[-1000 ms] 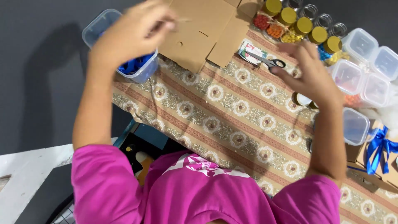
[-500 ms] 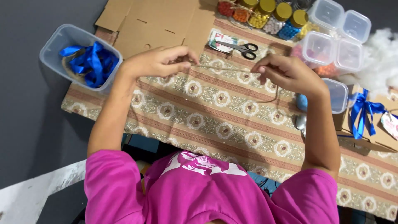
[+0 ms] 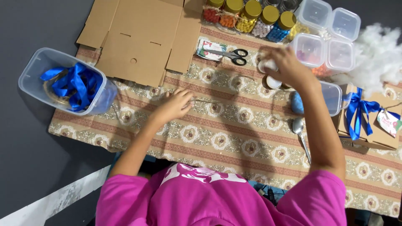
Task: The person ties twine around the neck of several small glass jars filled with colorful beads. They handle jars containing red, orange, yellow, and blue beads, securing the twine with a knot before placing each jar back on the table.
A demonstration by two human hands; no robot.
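Twine (image 3: 209,101) lies pinned flat under the left hand's (image 3: 176,104) closed fingertips, while the right hand (image 3: 284,67) grips a small white jar (image 3: 268,65) beside scissors (image 3: 228,54).

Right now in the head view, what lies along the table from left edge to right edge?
Clear tub of blue ribbon → flat cardboard → left hand → scissors → right hand → spoon → cardboard box with a blue bow.

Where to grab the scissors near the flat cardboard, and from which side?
Take the scissors by the black handle loops at their right end, coming from above. They lie flat on the patterned cloth with blades shut, pointing left onto a card, so the loops are probably the safest hold.
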